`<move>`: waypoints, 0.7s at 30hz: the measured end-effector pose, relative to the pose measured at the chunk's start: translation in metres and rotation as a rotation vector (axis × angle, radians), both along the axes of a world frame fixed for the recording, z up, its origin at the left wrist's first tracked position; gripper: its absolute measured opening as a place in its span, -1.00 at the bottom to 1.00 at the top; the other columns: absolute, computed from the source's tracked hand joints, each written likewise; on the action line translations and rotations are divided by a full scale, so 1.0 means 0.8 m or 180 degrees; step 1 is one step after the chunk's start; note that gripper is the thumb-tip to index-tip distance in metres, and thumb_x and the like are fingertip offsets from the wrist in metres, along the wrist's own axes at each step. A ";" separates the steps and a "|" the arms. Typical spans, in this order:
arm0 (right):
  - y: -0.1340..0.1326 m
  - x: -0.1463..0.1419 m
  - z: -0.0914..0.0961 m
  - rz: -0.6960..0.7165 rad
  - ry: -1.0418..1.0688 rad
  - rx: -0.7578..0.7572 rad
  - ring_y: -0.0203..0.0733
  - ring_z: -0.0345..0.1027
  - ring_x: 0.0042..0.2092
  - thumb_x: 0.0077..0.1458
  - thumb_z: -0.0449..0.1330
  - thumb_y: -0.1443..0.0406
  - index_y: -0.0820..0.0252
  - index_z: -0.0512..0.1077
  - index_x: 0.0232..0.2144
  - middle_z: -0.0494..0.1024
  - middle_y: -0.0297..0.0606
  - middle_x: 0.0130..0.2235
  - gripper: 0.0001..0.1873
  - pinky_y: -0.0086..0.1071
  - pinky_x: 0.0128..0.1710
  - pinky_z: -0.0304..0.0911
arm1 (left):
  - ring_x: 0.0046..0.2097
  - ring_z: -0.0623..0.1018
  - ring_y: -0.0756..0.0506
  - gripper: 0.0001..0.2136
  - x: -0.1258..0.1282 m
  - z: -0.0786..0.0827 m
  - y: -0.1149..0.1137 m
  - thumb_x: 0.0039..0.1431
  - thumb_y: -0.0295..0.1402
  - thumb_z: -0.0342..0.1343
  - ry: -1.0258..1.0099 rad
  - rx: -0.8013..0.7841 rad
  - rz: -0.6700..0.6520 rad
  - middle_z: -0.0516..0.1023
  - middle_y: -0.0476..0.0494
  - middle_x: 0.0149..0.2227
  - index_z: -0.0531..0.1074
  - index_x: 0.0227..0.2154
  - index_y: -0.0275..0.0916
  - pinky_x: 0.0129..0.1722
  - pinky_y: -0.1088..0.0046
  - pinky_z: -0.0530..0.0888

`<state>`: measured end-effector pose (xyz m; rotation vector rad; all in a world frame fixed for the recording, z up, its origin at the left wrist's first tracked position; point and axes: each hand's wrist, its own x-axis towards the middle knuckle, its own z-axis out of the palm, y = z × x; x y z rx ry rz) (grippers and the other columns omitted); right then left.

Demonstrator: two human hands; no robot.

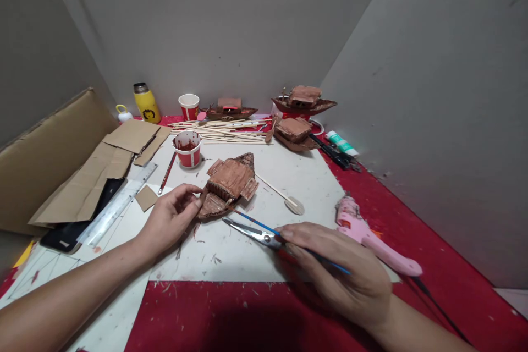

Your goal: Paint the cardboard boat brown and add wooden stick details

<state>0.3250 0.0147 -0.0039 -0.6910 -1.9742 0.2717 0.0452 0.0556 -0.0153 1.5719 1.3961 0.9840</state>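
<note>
A brown painted model boat [228,184] with a roofed cabin lies on a white sheet [231,253] in the middle of the table. My left hand [171,217] grips its near end, fingers curled round the hull. My right hand [336,267] rests on the sheet, closed over the handles of a pair of scissors [251,231] whose blades point left toward the boat. A thin blue-handled paintbrush [258,224] also runs through those fingers, its tip near the hull.
A red cup of brown paint [187,148] and a red-handled brush [166,173] stand behind the boat. Several bamboo sticks [223,131], three more model boats [295,133], a yellow bottle [146,102], cardboard pieces [94,176], a steel ruler [117,203] and a pink glue gun [371,236] surround the sheet.
</note>
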 end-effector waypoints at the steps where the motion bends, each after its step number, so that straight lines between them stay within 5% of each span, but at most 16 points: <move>1: 0.000 -0.001 -0.001 0.0076 -0.0053 -0.0027 -0.12 0.60 -0.23 0.09 0.18 0.56 0.18 0.49 -0.05 0.67 -0.13 -0.24 -0.61 -0.33 -0.24 0.55 | -0.37 0.46 -0.03 -0.77 0.000 -0.001 0.000 0.18 -0.23 0.12 0.0015 -0.0002 0.0011 0.50 -0.03 -0.39 0.46 -0.16 -0.21 -0.38 0.46 0.39; 8: -0.002 0.000 0.007 0.0002 -0.0097 0.0120 -0.11 0.61 -0.23 0.04 0.18 0.58 0.11 0.46 0.00 0.68 -0.17 -0.24 -0.51 -0.34 -0.24 0.56 | -0.38 0.45 -0.02 -0.75 -0.001 0.001 -0.002 0.18 -0.24 0.13 0.0025 -0.0036 0.0040 0.47 -0.01 -0.40 0.42 -0.12 -0.22 -0.39 0.48 0.37; 14: 0.000 -0.010 0.013 0.0173 -0.0281 0.0096 -0.12 0.62 -0.26 0.11 0.15 0.53 0.17 0.48 -0.04 0.68 -0.13 -0.27 -0.62 -0.35 -0.28 0.56 | -0.38 0.46 -0.02 -0.76 0.000 0.000 0.000 0.18 -0.23 0.13 -0.0019 -0.0007 0.0018 0.47 -0.01 -0.40 0.42 -0.14 -0.22 -0.40 0.49 0.38; 21: -0.015 0.017 0.008 -0.0173 0.0262 0.0158 -0.08 0.61 -0.29 0.04 0.21 0.53 0.07 0.51 -0.04 0.68 -0.25 -0.31 -0.55 -0.28 -0.32 0.57 | -0.42 0.46 -0.02 -0.79 -0.001 0.017 -0.003 0.21 -0.22 0.11 0.0196 0.0297 0.0297 0.50 -0.02 -0.43 0.47 -0.19 -0.22 -0.42 0.48 0.39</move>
